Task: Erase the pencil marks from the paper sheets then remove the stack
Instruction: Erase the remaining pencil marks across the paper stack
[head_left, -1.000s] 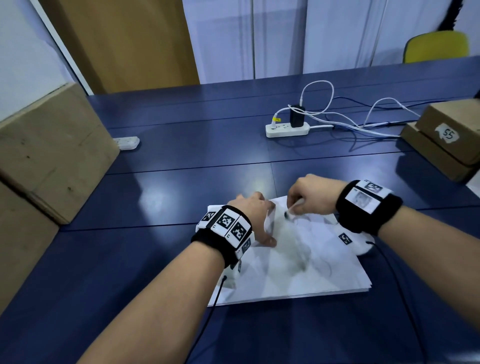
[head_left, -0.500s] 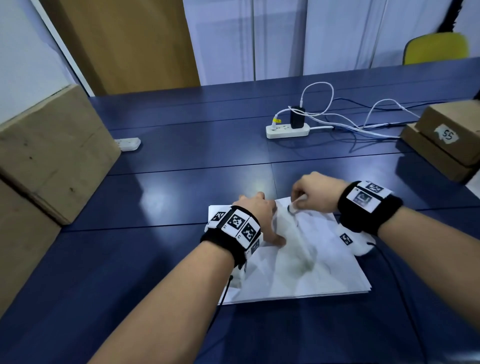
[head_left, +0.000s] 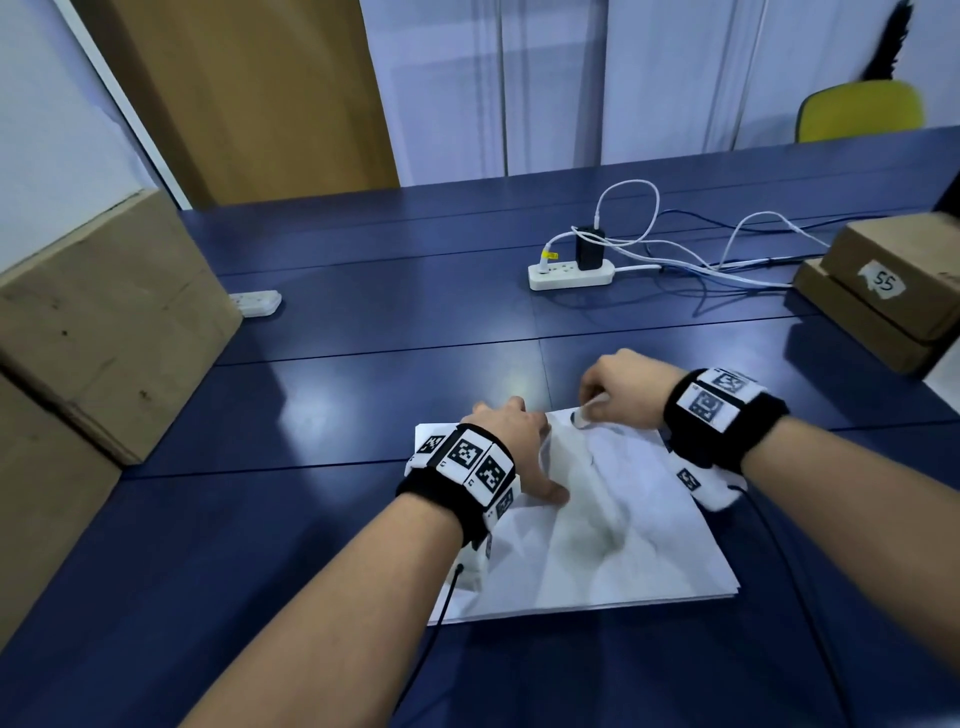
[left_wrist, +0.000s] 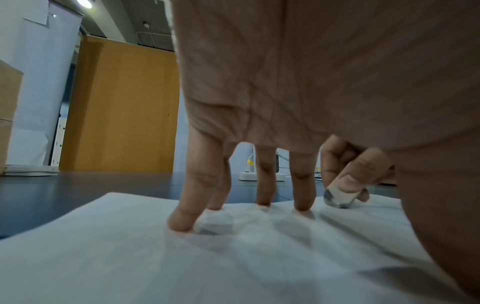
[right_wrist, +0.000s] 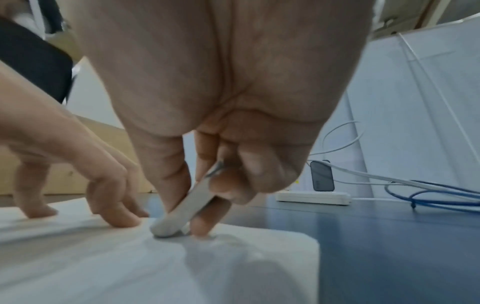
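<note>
A stack of white paper sheets lies on the blue table, its top sheet creased and smudged grey. My left hand presses straight fingertips down on the sheet's far left part. My right hand pinches a white eraser with a grey, dirty tip, which touches the paper at its far edge, right beside my left fingers. A faint pencil line shows near the eraser.
A white power strip with a black charger and looping cables sits farther back. Cardboard boxes stand at the left and right. A small white device lies at the left, a yellow chair behind the table.
My right hand and the eraser have shifted a little away and to the right along the paper's far edge. My left hand has slid slightly right and stays pressed on the sheet.
</note>
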